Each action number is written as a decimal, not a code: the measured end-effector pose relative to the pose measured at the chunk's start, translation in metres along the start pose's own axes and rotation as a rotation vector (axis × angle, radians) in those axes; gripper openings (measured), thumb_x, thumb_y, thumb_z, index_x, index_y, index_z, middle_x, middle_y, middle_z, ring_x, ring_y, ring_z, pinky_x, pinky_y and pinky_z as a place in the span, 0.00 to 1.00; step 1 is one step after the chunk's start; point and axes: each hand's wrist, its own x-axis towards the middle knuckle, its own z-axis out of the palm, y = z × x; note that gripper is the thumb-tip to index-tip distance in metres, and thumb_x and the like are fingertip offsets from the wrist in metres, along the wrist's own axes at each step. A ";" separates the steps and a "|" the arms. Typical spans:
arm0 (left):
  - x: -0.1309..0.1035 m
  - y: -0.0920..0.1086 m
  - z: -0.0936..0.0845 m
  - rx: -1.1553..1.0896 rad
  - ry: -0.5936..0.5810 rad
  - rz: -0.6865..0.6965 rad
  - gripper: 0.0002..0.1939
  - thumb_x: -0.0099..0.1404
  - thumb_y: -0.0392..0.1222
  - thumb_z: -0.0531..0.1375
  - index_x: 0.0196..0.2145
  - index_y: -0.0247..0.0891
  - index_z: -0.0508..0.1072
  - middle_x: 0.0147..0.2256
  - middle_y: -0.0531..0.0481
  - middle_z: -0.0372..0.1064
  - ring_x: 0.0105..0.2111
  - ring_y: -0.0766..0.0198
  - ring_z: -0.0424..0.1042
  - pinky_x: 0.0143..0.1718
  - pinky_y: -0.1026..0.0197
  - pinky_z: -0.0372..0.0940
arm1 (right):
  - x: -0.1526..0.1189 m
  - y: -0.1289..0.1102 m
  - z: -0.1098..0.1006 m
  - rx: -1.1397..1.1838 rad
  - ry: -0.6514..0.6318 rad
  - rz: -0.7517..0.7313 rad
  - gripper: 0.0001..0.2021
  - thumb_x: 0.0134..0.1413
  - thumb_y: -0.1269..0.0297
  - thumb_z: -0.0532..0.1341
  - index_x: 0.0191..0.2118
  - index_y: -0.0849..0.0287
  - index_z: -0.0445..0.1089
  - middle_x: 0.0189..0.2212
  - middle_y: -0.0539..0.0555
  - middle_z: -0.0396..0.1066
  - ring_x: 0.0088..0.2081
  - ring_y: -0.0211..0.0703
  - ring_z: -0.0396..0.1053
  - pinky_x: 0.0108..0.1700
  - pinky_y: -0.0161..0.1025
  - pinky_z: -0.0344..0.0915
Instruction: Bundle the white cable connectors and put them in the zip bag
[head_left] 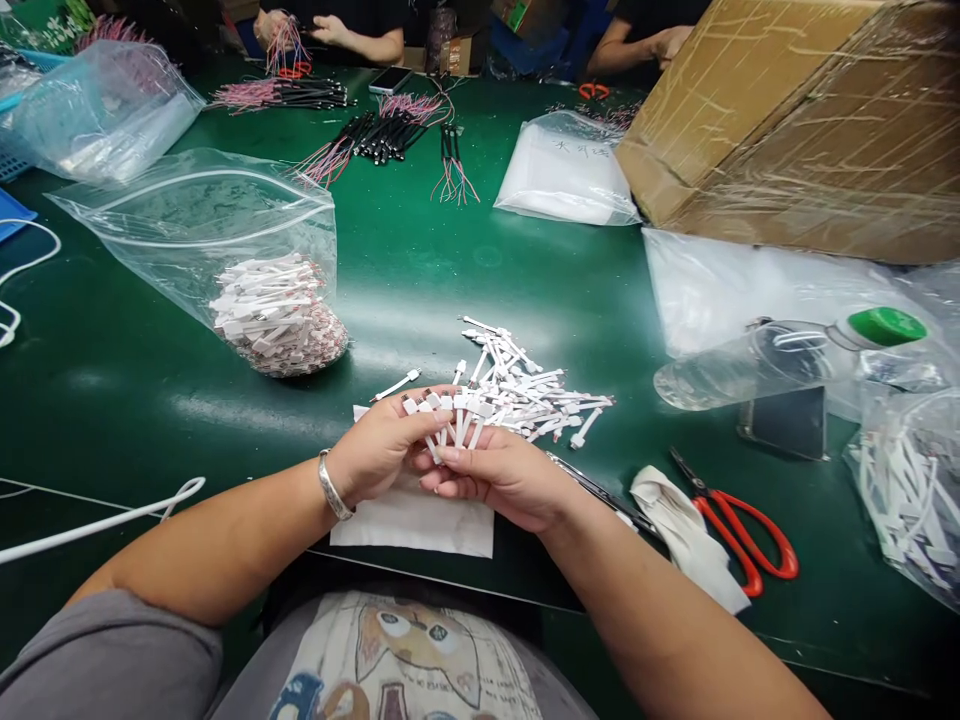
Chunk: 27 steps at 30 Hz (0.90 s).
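Observation:
Both hands meet over a white sheet (420, 525) near the table's front edge. Fanned out between them are several short white cables with plugs (459, 405), connector ends pointing up. My left hand (379, 445) is closed, its thumb pressing on the plugs from the left. My right hand (502, 470) pinches the lower ends of the same cables between thumb and fingers. Just beyond the hands lies a loose pile of the same white cables (525, 385), and one stray cable (397, 384) lies to its left.
A zip bag (277, 310) full of white cables stands ahead on the left. To the right are red-handled scissors (750, 540), a white cloth (686, 535), a bottle (757, 362) and a dark phone (787, 420). A large carton (757, 120) rises behind. Two people's hands work across the table.

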 end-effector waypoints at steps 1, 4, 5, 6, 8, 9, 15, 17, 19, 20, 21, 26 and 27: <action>0.001 0.001 0.000 -0.011 -0.004 -0.013 0.19 0.56 0.42 0.61 0.45 0.37 0.68 0.27 0.53 0.65 0.17 0.77 0.58 0.18 0.71 0.56 | 0.000 0.000 0.000 0.000 0.002 0.008 0.11 0.44 0.66 0.67 0.36 0.66 0.73 0.35 0.57 0.74 0.32 0.37 0.74 0.33 0.27 0.71; 0.002 0.002 0.000 -0.059 0.007 -0.030 0.17 0.57 0.44 0.60 0.44 0.36 0.69 0.30 0.50 0.68 0.19 0.75 0.61 0.19 0.70 0.58 | -0.001 -0.001 0.000 0.004 -0.002 0.015 0.12 0.43 0.67 0.67 0.36 0.66 0.73 0.35 0.57 0.74 0.32 0.37 0.74 0.34 0.27 0.71; 0.002 0.003 0.000 -0.087 0.014 -0.037 0.17 0.58 0.45 0.59 0.44 0.35 0.70 0.30 0.49 0.69 0.20 0.74 0.63 0.19 0.70 0.58 | -0.001 -0.001 0.000 0.004 -0.007 0.013 0.12 0.43 0.67 0.68 0.36 0.66 0.73 0.35 0.57 0.74 0.33 0.38 0.74 0.34 0.28 0.71; 0.002 0.004 0.001 -0.120 0.018 -0.044 0.17 0.59 0.47 0.57 0.43 0.34 0.70 0.31 0.48 0.69 0.20 0.73 0.64 0.19 0.70 0.59 | -0.001 -0.001 -0.001 0.004 -0.015 0.009 0.13 0.42 0.66 0.68 0.36 0.66 0.73 0.35 0.57 0.74 0.33 0.38 0.74 0.34 0.28 0.71; 0.003 0.005 0.001 -0.190 0.016 -0.065 0.17 0.62 0.49 0.54 0.41 0.34 0.71 0.30 0.47 0.70 0.21 0.71 0.65 0.19 0.69 0.60 | -0.001 -0.002 -0.001 0.008 -0.028 -0.003 0.16 0.43 0.60 0.67 0.37 0.66 0.73 0.35 0.57 0.75 0.34 0.39 0.74 0.35 0.29 0.71; 0.003 0.006 0.001 -0.223 0.012 -0.076 0.18 0.63 0.50 0.52 0.40 0.33 0.72 0.29 0.47 0.71 0.21 0.70 0.66 0.19 0.69 0.60 | -0.001 -0.002 -0.001 0.013 -0.031 -0.010 0.18 0.45 0.55 0.66 0.38 0.66 0.73 0.35 0.58 0.75 0.34 0.39 0.74 0.35 0.30 0.71; 0.004 0.007 0.000 -0.316 -0.034 -0.106 0.25 0.65 0.54 0.45 0.41 0.32 0.72 0.28 0.44 0.72 0.22 0.66 0.69 0.22 0.66 0.63 | -0.001 -0.004 -0.001 0.039 -0.028 -0.025 0.37 0.51 0.36 0.44 0.48 0.65 0.67 0.37 0.63 0.74 0.34 0.43 0.74 0.36 0.35 0.71; 0.004 0.007 -0.001 -0.319 -0.039 -0.102 0.27 0.65 0.55 0.44 0.41 0.31 0.72 0.29 0.43 0.73 0.23 0.65 0.70 0.24 0.65 0.64 | -0.001 -0.004 -0.001 0.031 -0.032 -0.024 0.39 0.52 0.35 0.40 0.50 0.65 0.66 0.37 0.64 0.74 0.34 0.43 0.74 0.36 0.35 0.71; 0.004 0.007 -0.002 -0.313 -0.034 -0.100 0.28 0.65 0.56 0.43 0.42 0.31 0.72 0.30 0.42 0.73 0.23 0.65 0.70 0.26 0.64 0.65 | -0.001 -0.004 -0.001 0.027 -0.035 -0.022 0.40 0.51 0.34 0.38 0.50 0.65 0.65 0.37 0.64 0.73 0.35 0.43 0.74 0.36 0.35 0.71; 0.004 0.007 -0.002 -0.310 -0.034 -0.100 0.28 0.65 0.56 0.43 0.42 0.31 0.72 0.30 0.42 0.73 0.23 0.66 0.70 0.26 0.64 0.65 | -0.001 -0.004 -0.001 0.027 -0.035 -0.020 0.41 0.51 0.34 0.37 0.50 0.65 0.65 0.37 0.65 0.73 0.35 0.43 0.74 0.36 0.35 0.71; 0.003 0.007 -0.002 -0.307 -0.037 -0.100 0.28 0.65 0.56 0.42 0.42 0.31 0.72 0.30 0.42 0.73 0.22 0.66 0.69 0.26 0.64 0.65 | 0.000 -0.004 -0.001 0.027 -0.033 -0.019 0.41 0.51 0.34 0.37 0.51 0.65 0.65 0.37 0.65 0.73 0.35 0.43 0.74 0.36 0.35 0.71; 0.004 0.007 -0.002 -0.288 -0.040 -0.105 0.29 0.66 0.56 0.41 0.42 0.31 0.71 0.30 0.42 0.72 0.22 0.66 0.69 0.23 0.64 0.63 | -0.001 -0.003 -0.001 0.012 -0.010 -0.014 0.37 0.54 0.37 0.41 0.52 0.64 0.64 0.37 0.64 0.74 0.34 0.43 0.74 0.35 0.35 0.71; 0.004 0.007 -0.001 -0.286 -0.039 -0.104 0.29 0.66 0.56 0.41 0.42 0.32 0.71 0.29 0.43 0.72 0.22 0.65 0.69 0.23 0.65 0.63 | -0.001 -0.003 -0.001 0.008 -0.007 -0.015 0.35 0.54 0.38 0.43 0.51 0.64 0.64 0.37 0.63 0.74 0.34 0.42 0.74 0.35 0.35 0.71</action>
